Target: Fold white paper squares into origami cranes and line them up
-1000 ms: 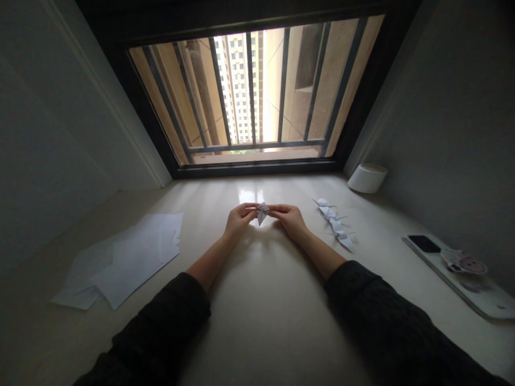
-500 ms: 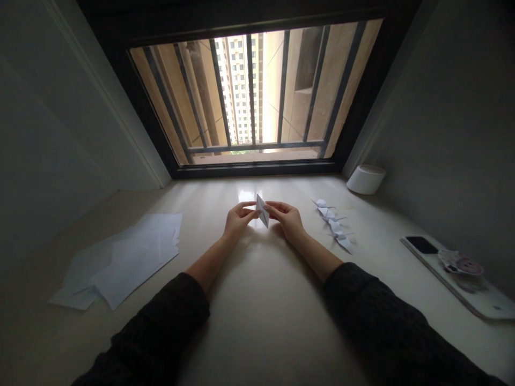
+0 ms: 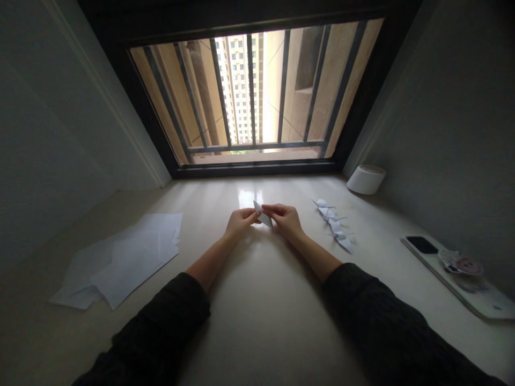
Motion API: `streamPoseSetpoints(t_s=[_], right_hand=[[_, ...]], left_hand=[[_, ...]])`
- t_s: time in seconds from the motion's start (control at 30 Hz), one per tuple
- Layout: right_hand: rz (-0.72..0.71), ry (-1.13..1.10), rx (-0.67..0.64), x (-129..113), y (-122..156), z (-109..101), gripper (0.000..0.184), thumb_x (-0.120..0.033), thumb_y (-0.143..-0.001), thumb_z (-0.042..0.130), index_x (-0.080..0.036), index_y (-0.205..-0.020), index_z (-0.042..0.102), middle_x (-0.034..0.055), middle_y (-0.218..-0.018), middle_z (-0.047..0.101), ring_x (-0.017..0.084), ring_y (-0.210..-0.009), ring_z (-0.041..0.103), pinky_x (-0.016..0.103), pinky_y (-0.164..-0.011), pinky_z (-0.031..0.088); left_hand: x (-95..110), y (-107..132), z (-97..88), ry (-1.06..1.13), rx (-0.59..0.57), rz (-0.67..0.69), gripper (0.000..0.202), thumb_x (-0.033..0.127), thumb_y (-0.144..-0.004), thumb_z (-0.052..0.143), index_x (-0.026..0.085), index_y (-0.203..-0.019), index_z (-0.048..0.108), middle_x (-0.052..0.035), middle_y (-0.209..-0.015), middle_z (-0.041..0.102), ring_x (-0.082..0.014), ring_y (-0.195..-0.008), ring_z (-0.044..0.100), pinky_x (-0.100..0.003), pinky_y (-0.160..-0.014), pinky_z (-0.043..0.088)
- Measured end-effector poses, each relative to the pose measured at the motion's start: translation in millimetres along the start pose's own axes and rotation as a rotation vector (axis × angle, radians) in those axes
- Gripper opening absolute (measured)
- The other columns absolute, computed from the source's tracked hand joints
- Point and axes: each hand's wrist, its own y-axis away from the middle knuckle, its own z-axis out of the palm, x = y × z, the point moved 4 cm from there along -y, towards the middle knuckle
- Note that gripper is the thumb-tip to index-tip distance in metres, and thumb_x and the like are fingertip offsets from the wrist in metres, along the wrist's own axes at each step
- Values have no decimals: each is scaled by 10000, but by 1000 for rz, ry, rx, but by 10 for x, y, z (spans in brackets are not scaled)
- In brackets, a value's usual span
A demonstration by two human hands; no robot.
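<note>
A small folded piece of white paper (image 3: 264, 219), pointed at both ends, is held just above the pale surface between my two hands. My left hand (image 3: 240, 221) pinches its left side between thumb and fingers. On the other side my right hand (image 3: 285, 218) grips the paper's right edge, thumb and fingers closed. The fingers hide part of the folds. To the right of my right hand stand several small white origami cranes (image 3: 332, 222) in a slanting row.
Several loose sheets of white paper (image 3: 137, 257) overlap on the left. At the right lies a phone (image 3: 462, 279) with a cartoon-figure piece on its back. A white cylindrical object (image 3: 366, 179) stands in the back right corner. A barred window (image 3: 257, 102) rises behind the surface.
The folded paper has tilted further over, its upper tip leaning left and its lower tip reaching right. My fingers have shifted slightly on it. Everything else stays where it was.
</note>
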Motion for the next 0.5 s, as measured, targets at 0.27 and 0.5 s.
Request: streamPoseSetpoints(t_s=[0.27,0.5], right_hand=[[-63,144,-52,-67,22,13,265,-401,-722,664,-220,-903,734,63,-871,722,208,-767,660,326,-707,512],[31,-25,13,-56,13,32,533,-477,-669,697,-185,-1111,643,43,-780,691,166,-675,627,298,-626,516]], left_hand=[[-74,-9,-27,-38,27,3,422,521,-670,683,138,-842,719,-88,-771,711,-198,-676,663,-281,-636,501],[57,21,-41,52,131,-17,393,488,-643,719,130,-804,710,-85,-735,707,-191,-651,657,-307,-669,507]])
